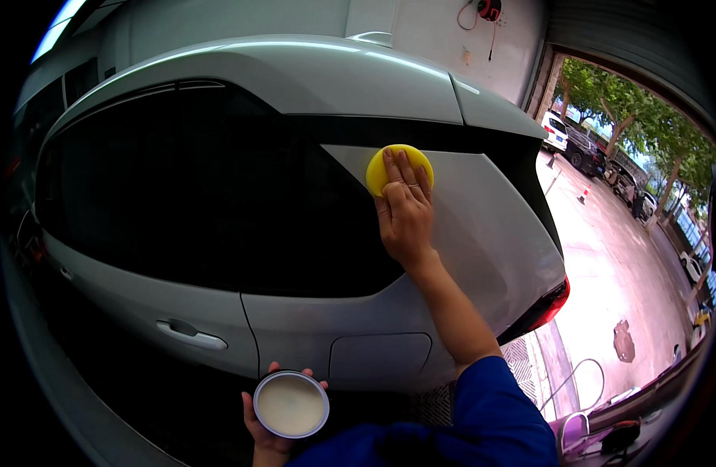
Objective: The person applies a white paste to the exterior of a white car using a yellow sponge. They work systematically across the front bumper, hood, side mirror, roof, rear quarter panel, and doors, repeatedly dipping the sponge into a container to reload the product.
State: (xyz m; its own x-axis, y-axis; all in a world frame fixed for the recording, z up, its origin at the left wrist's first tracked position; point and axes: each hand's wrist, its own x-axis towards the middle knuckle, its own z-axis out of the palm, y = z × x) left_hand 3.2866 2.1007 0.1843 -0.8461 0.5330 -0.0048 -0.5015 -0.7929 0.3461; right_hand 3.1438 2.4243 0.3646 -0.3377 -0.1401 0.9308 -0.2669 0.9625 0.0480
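Note:
A round yellow foam applicator pad point(376, 170) lies against the light-coloured rear pillar panel point(466, 198) of a car. My right hand point(406, 210) presses on it with the fingers spread over its face. Just left of the pad is the slanted edge of the dark rear side window point(264, 204). Lower down, my left hand point(270, 441) grips an open round tub of pale, creamy wax-like paste point(292, 404) from below, its fingertips showing past the far rim. The tub is held in front of the car's side, below the fuel filler flap point(381, 353).
A door handle point(191, 335) juts from the rear door at left. The red tail light point(547, 306) marks the car's rear corner. Beyond the open shutter doorway are a traffic cone point(584, 194), parked cars and a hose point(597, 373) on the ground. A red reel point(489, 9) hangs on the wall.

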